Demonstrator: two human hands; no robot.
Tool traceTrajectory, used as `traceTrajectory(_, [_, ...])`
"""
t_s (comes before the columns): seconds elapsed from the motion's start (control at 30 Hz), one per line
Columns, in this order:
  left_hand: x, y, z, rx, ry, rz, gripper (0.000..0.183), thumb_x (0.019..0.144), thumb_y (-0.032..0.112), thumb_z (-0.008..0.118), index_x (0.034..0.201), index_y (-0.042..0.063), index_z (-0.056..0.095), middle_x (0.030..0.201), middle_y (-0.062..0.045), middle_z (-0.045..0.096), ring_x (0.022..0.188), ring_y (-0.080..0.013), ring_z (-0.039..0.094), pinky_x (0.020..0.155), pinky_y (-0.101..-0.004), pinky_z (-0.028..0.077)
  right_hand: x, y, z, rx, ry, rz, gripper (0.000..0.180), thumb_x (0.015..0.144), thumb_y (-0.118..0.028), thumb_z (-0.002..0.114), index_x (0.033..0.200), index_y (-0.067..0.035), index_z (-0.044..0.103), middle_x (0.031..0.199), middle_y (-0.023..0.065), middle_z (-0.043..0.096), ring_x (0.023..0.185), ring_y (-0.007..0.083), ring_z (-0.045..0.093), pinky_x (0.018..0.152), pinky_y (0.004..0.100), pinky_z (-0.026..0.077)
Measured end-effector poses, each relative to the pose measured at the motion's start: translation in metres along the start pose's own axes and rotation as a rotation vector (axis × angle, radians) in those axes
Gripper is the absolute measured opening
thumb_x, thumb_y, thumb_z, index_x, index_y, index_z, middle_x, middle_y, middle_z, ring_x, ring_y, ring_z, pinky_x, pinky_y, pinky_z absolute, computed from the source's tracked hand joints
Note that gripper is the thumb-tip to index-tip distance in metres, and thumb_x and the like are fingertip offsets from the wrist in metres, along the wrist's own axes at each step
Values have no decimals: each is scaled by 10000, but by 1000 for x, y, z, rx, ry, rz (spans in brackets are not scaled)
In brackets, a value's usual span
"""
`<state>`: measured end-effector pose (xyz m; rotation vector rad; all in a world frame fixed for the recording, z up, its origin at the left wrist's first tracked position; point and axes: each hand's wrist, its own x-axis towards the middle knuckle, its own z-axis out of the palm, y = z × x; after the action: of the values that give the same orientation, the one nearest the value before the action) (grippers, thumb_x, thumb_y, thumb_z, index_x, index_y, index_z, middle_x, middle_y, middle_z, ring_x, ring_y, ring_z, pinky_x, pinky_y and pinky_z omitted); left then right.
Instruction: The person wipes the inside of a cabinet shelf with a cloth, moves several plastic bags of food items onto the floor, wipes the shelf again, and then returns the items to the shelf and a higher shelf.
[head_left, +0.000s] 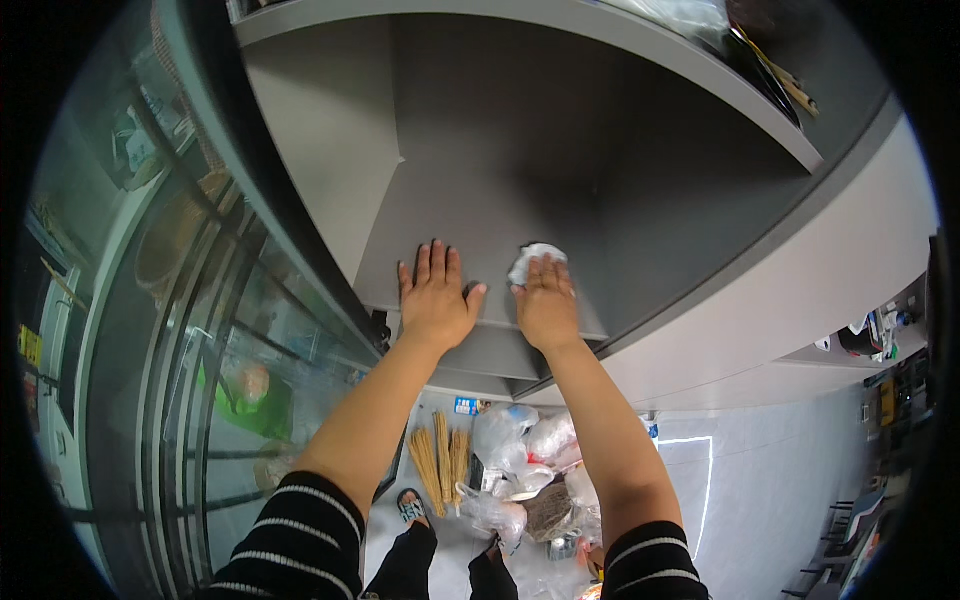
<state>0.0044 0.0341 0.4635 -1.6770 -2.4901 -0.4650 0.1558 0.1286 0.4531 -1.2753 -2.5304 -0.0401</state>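
Note:
In the head view, a grey cabinet shelf (450, 202) lies before me, with bare side and back walls around it. My left hand (437, 306) rests palm down on its front part, fingers spread and nothing in it. To the right, my right hand (547, 304) presses a crumpled white cloth or tissue (534, 259) against the same shelf board. The cloth shows beyond the fingertips; the rest is hidden under the hand. Both forearms reach in over the shelf's front edge.
An open glass door (300, 277) with a dark frame stands at the left. The upper shelf (540, 16) holds plastic bags and sticks. On the floor (757, 480) below are bundles of thin sticks (442, 457) and several filled plastic bags (510, 435), close to my feet.

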Motion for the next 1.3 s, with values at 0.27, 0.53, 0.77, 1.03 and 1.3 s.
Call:
traceTrajectory(0.27, [6,8,-10,-2,-44,31,671,888,462,379,1379,8,325,1465,-185,248,1370,-330,196,1091,-546,108,191,133,53,177,58,112,391,798,33,476,1167,-66,558,1171,144,566,1095,314,532,948,383,423])
traceTrajectory(0.53, [1,0,-13,-4,-54,-10,666,883,458,388,1374,12,335,1465,-179,252,1371,-329,192,1087,-554,118,129,91,56,39,-50,261,446,908,-75,350,1351,-33,380,1412,164,344,1319,351,285,1074,419,275])
traceTrajectory(0.77, [-4,1,-21,8,-112,-55,669,889,465,379,1394,33,301,1485,-149,215,1386,-305,148,1101,-535,83,-52,31,-4,154,124,142,483,812,-41,435,1293,2,438,1355,175,426,1264,361,369,1055,429,315])
traceTrajectory(1.03, [-7,-5,-22,-43,-246,-51,670,900,484,359,1420,73,264,1512,-124,141,1401,-273,92,1106,-528,46,-60,-20,-57,444,448,63,467,688,117,476,1128,3,582,1167,176,575,1140,326,503,984,385,403])
traceTrajectory(1.3, [-26,-31,-34,-977,-455,-311,588,917,466,451,1295,16,470,1332,-160,462,1237,-267,418,1029,-380,302,-88,-81,-41,526,-111,-351,432,688,56,527,1106,-27,601,1111,173,604,1018,328,584,859,394,489])
